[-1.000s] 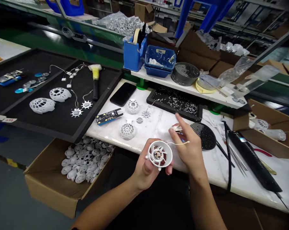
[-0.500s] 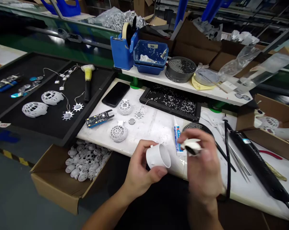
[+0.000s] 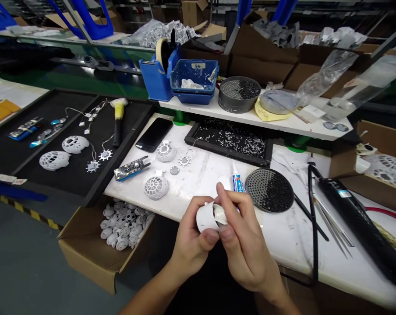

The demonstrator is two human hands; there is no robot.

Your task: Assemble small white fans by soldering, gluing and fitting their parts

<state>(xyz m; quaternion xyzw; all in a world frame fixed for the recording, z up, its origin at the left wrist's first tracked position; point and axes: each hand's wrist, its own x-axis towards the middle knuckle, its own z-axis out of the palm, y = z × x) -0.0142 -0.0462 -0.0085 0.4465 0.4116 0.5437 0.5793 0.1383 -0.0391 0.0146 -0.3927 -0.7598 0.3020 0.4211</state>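
In my left hand (image 3: 189,234) is a white plastic cup-shaped housing (image 3: 205,218), its open end turned to the right. My right hand (image 3: 245,236) is closed on a small white plastic part (image 3: 219,214), which sits at the mouth of the housing; fingers hide most of it, so how deep it goes cannot be seen. Both hands meet just in front of the table edge. Behind my right hand stands a blue and white glue tube (image 3: 237,181), partly covered. Beside it lies a round black perforated dish (image 3: 269,190) with small black pieces.
White latticed shells (image 3: 156,187), a circuit board (image 3: 131,169) and a phone (image 3: 154,134) lie left on the table. Tweezers (image 3: 332,225) and a black power tool (image 3: 358,223) lie right. A carton (image 3: 86,258) of white parts stands below the left edge. A shelf (image 3: 309,124) runs across the back.
My right hand has moved left and down, bringing its white part to the open end of the housing in my left hand. The perforated dish is now uncovered. The view has shifted slightly.
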